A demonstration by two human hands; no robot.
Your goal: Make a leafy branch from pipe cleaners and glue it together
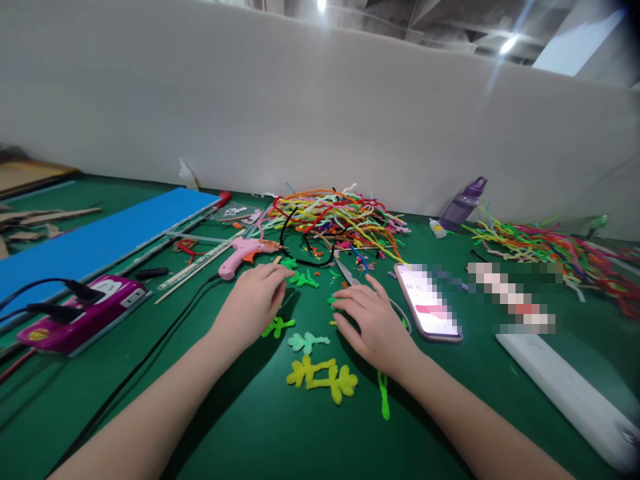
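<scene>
My left hand [253, 297] rests low over the table, fingers loosely bent and apart from the thumb, with nothing seen in its grasp. Its fingertips are beside a green pipe-cleaner leaf sprig [304, 279], and a lime sprig [278, 326] lies partly under it. My right hand [369, 319] is open, fingers spread over the tabletop and partly covering scissors [345, 272]. Between my forearms lie a mint sprig [307, 342] and yellow leaf sprigs [323, 380]. A bright green looped pipe cleaner [383, 397] sticks out below my right hand.
A pink glue gun [245, 255] lies left, its cord running toward me past a purple power strip [85, 313]. Behind is a pipe-cleaner heap [335, 217]. To the right are a phone [425, 300], a purple bottle [460, 207] and a white bar [565, 393].
</scene>
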